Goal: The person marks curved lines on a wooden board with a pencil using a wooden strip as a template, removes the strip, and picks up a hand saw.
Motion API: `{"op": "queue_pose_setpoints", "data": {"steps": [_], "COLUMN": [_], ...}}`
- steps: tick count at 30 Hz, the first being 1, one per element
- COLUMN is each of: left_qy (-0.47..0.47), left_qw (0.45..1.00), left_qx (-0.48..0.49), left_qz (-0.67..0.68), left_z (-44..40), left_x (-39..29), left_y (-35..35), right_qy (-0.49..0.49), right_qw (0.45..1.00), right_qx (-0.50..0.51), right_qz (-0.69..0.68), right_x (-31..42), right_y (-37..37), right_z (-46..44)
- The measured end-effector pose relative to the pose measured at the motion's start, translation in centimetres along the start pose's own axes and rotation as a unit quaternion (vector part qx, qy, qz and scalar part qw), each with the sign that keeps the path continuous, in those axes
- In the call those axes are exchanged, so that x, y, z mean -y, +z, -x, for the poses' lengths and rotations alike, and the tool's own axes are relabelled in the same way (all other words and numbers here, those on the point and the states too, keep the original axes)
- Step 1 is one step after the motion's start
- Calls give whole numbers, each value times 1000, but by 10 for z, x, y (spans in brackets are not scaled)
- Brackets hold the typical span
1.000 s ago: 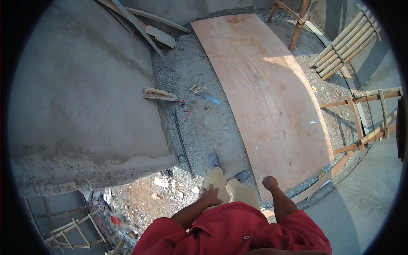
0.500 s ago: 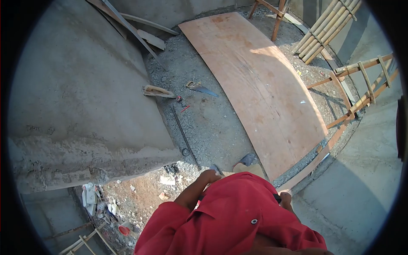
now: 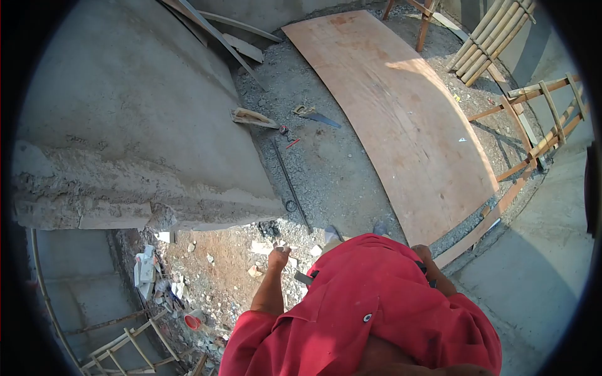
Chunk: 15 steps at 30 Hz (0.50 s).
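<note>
Out to the left of my body, above the rubble-strewn ground, is my left hand (image 3: pixel 279 255); its fingers look bent, and whether they hold anything is too small to tell. My right hand (image 3: pixel 422 252) is at the right side of my red shirt (image 3: pixel 376 294), near the bottom edge of the plywood sheet (image 3: pixel 401 119), its fingers mostly hidden. Dark straps show at both sides of the shirt. On the gravel floor lie a handsaw (image 3: pixel 318 116), a wooden float (image 3: pixel 254 118), a tape measure (image 3: pixel 283 129) and a red pencil-like stick (image 3: pixel 293 143).
A dark rod (image 3: pixel 290 185) lies beside the concrete wall (image 3: pixel 144 94). Bamboo poles (image 3: pixel 492 41) and a wooden frame (image 3: pixel 552 113) stand at the right. At the lower left are a red bucket (image 3: pixel 193 321), rubble and a bamboo ladder-like frame (image 3: pixel 135 341). Boards lean at the top left.
My left hand has moved from my thigh and waist outward to the left. My right hand has drawn back from above the plywood to my side. The view has shifted, and my shirt covers my legs more.
</note>
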<state>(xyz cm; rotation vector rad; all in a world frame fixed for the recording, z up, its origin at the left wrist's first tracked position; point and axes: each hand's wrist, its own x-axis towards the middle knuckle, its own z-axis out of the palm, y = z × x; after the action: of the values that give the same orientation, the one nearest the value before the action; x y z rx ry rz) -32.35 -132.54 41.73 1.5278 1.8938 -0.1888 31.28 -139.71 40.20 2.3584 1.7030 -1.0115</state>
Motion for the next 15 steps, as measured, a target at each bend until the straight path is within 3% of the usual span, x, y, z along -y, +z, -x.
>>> {"op": "queue_pose_setpoints", "data": {"steps": [2,3,4,5,6,8,9,10,11,15], "left_qy": [-163,-120,-145,-129,-30,116,117,11,-78,86], "left_qw": [976,986,977,985,999,973,985,991,943,974], "left_qx": [-50,-58,-35,-8,22,103,86,68,9,-8], "left_qz": [133,98,153,114,5,-169,-98,111,323,212], "left_z": [44,50,55,68,59,111,110,118,126,141], "left_x": [-32,-29,-23,-38,-13,-103,-106,-109,-113,-107], "left_y": [-10,10,41,57,112,95,125,163,198,241], "right_qy": [35,62,76,92,64,4,-20,-44,-67,-72], "right_qw": [994,983,968,949,952,959,972,982,989,994], "right_qx": [-9,-4,-4,-1,-7,-20,-10,1,10,78], "right_qz": [-102,-172,-239,-303,-298,-284,-235,-184,-131,2], "right_x": [6,13,29,46,46,42,38,32,23,-4], "right_y": [-18,-32,-53,-73,-76,-77,-75,-70,-68,-66], "right_z": [-42,-64,-74,-77,-85,-105,-110,-110,-109,-92]}}
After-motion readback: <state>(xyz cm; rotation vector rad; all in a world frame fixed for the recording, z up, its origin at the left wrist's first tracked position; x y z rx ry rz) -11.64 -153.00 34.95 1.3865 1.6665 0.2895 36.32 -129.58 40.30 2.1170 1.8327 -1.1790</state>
